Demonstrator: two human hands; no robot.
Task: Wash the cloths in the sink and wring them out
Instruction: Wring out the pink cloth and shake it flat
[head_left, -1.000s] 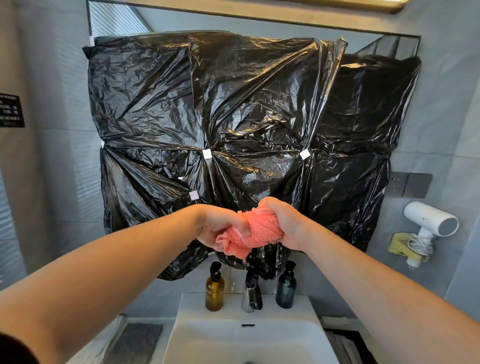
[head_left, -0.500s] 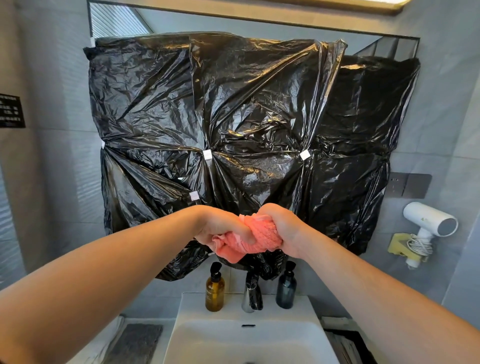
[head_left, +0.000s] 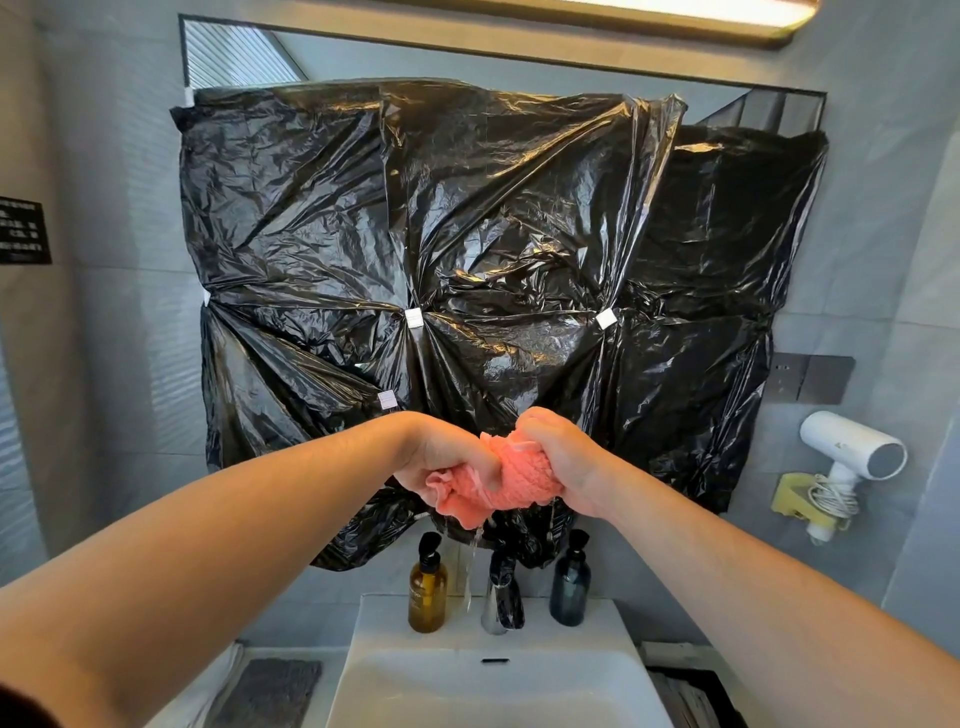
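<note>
Pink cloth twisted into a tight roll, held up above the white sink. Left hand clenched round its left end, grip fully closed; right hand clamped likewise on the right end. Water dripping down toward the faucet, between amber bottle and dark bottle.

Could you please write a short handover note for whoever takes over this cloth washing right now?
Left hand and right hand: both clenched on the pink cloth, twisted between them.
Position: the cloth is held up above the white sink, water dripping from it near the faucet.
Done: this cloth is wet and mid-wring.
Left: finish wringing it; a grey cloth lies on the counter left of the sink, and I cannot tell whether it is washed.
</note>
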